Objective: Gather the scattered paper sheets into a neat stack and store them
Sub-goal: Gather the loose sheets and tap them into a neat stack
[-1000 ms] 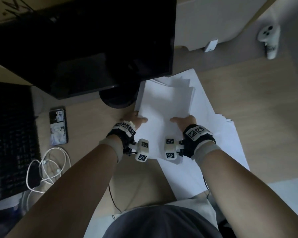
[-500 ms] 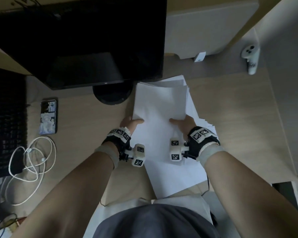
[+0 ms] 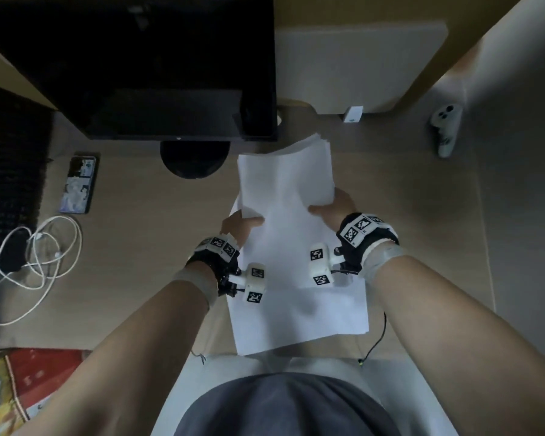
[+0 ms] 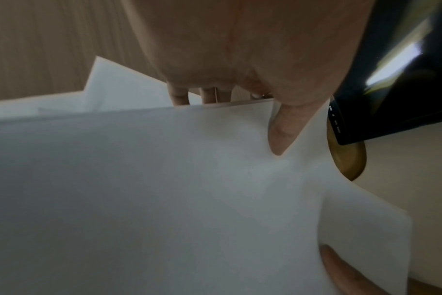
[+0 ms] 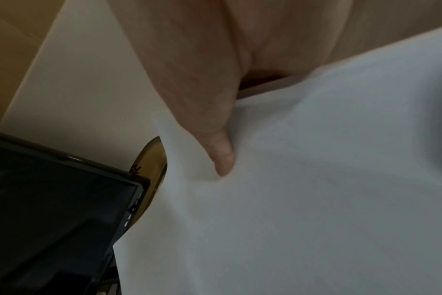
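Since 0.5 s ago the paper stack [image 3: 285, 196] has risen off the desk [image 3: 132, 247], above 1 larger sheet [image 3: 299, 313]. The left hand [image 3: 238, 226] and right hand [image 3: 334, 206] pinch its side edges. Only the wrist views show thumbs on top and fingers [image 4: 178, 95] beneath.

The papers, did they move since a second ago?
Yes. The spread-out paper sheets on the right got pulled in, so the pile is narrower and tidier, though edges are still uneven. Left hand and right hand kept gripping its sides. Phone and white cable did not visibly shift.
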Demonstrator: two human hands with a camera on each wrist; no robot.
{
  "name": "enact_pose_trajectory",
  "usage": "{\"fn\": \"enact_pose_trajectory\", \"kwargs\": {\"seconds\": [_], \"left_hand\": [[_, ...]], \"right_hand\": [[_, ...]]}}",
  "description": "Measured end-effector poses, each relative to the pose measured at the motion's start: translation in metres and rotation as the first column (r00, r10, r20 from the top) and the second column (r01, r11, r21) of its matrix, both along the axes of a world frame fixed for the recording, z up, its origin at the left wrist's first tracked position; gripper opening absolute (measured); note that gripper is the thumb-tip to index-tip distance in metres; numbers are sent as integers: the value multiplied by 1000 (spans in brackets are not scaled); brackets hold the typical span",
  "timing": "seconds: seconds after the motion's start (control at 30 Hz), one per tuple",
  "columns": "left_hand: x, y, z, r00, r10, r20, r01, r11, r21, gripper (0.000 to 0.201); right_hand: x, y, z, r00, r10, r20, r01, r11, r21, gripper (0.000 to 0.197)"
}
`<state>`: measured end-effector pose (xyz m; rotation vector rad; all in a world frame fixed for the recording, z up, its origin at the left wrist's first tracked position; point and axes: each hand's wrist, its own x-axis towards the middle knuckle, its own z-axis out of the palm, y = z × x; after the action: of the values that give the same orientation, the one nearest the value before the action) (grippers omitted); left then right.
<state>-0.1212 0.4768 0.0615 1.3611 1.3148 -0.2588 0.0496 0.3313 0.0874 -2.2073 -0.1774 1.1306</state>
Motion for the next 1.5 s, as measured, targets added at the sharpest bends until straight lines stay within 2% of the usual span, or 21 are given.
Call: {"fn": "enact_pose_trajectory", "kwargs": {"seconds": [0.07, 0.1, 0.2, 0.27, 0.33, 0.4, 0.47, 0.57, 0.67, 0.73, 0.8, 0.9, 1.0, 1.03, 1.13, 1.2, 1.27, 1.33, 1.43, 1.5], "left_hand": [[9, 3, -15, 999, 9, -36, -9, 1000, 8, 78], [14, 3, -19, 997, -24, -70, 25, 999, 27, 83], [25, 6, -32, 978, -77, -193, 88, 995, 47, 88], [31, 7, -45, 960, -113, -256, 128, 991, 42, 91], [43, 3, -29, 933, -173, -316, 199, 979, 51, 90], [48, 1, -19, 924, -178, -340, 220, 972, 88, 77], [48, 2, -18, 924, -128, -360, 177, 978, 107, 69], [45, 6, -26, 957, -40, -286, 74, 991, 109, 84], [29, 16, -74, 975, 85, -203, -71, 995, 77, 97], [22, 20, -89, 978, 113, -174, -108, 993, 39, 81], [18, 22, -88, 985, 97, -143, -95, 995, 22, 58], [22, 17, -33, 993, 41, -108, -37, 998, 43, 69], [16, 13, -9, 996, -19, -85, 21, 999, 26, 47], [13, 13, -6, 998, -22, -62, 23, 999, 27, 46], [8, 13, -10, 999, -9, -31, 9, 1000, -1, 46], [7, 10, -13, 997, 64, -38, -62, 997, 43, 46], [3, 10, -17, 979, 160, -123, -139, 976, 168, 55], [-2, 7, -18, 948, 223, -225, -186, 967, 173, 67], [-6, 0, -22, 964, 138, -226, -121, 989, 88, 75], [-8, -8, -27, 973, 66, -222, -44, 994, 102, 72]], "right_hand": [[14, 5, -3, 999, 33, 5, -33, 999, -35, 52], [20, 8, -6, 999, 54, 4, -54, 996, -67, 54], [36, 16, -20, 992, 122, 13, -116, 969, -217, 67], [42, 18, -28, 992, 123, 2, -118, 960, -254, 77], [45, 21, -34, 995, 93, -34, -99, 948, -301, 93], [47, 24, -38, 996, 17, -87, -49, 925, -377, 110], [48, 27, -44, 988, 15, -156, -74, 921, -383, 115], [45, 30, -46, 977, 42, -211, -108, 945, -310, 100], [45, 27, -60, 984, 27, -174, -75, 958, -277, 115], [42, 28, -52, 981, 8, -194, -63, 958, -279, 122], [40, 30, -42, 979, -21, -204, -37, 960, -277, 111], [35, 26, -38, 981, -39, -188, -7, 972, -236, 80], [25, 21, -37, 983, -12, -182, -25, 979, -203, 64], [21, 20, -37, 981, -15, -191, -19, 984, -176, 61], [8, 21, -29, 977, -78, -200, 52, 989, -136, 53], [4, 17, -22, 969, -151, -195, 134, 986, -99, 49], [7, 8, -11, 964, -202, -174, 199, 979, -37, 43], [14, -7, 3, 959, -234, -162, 242, 970, 31, 37], [23, -36, 23, 963, -249, -104, 260, 960, 100, 34], [25, -58, 34, 961, -265, -83, 274, 952, 137, 33]]}}
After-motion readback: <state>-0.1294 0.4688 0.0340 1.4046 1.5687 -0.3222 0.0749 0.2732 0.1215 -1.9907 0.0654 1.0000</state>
